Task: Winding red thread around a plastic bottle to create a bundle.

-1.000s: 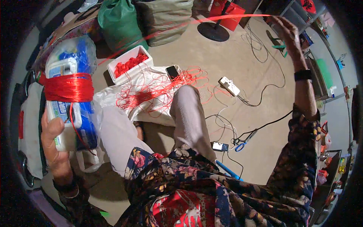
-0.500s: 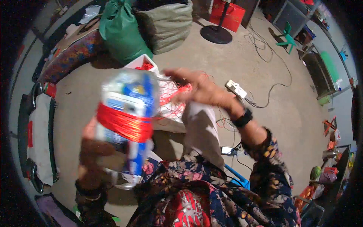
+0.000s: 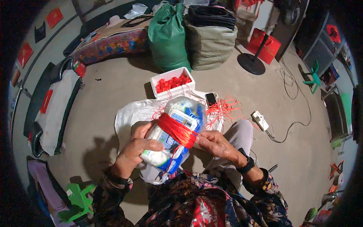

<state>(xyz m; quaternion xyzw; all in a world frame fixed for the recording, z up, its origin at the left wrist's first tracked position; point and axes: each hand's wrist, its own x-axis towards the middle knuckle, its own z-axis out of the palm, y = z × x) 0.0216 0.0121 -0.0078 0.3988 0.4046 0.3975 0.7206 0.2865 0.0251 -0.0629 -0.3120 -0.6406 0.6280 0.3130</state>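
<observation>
Head cam, looking down at my lap. Left hand [image 3: 140, 145] is wrapped around the plastic package [image 3: 174, 138], thumb across its front, fingers behind it. Package is white and blue, soft wrap, tilted with its top end up and to the right, held in front of my knees. A thick band of red string [image 3: 177, 130] is wound around its middle, running diagonally.

Right hand [image 3: 215, 143] is against the package's right edge, fingertips pinched on the red string just where the band ends. Black wristband [image 3: 247, 165] on that wrist. Both hands closed on something: left on the package, right on the string.

Under the hands, a white sheet [image 3: 128, 115] is spread on the concrete floor [image 3: 102, 90]. A loose tangle of red strands [image 3: 223, 108] lies on it to the right of the package, beside a dark phone [image 3: 210, 99]. Just past the sheet is a white box [image 3: 173, 84] full of red string pieces.

Further back: a green sack [image 3: 168, 36] and a grey-green sack [image 3: 210, 41] side by side, touching. A black round stand base [image 3: 251, 63] sits to their right, with a red bag [image 3: 264, 45] behind it. A white power strip [image 3: 260, 120] with a dark cable lies on the floor to my right. Green plastic stool [image 3: 77, 196] at lower left, near my elbow
</observation>
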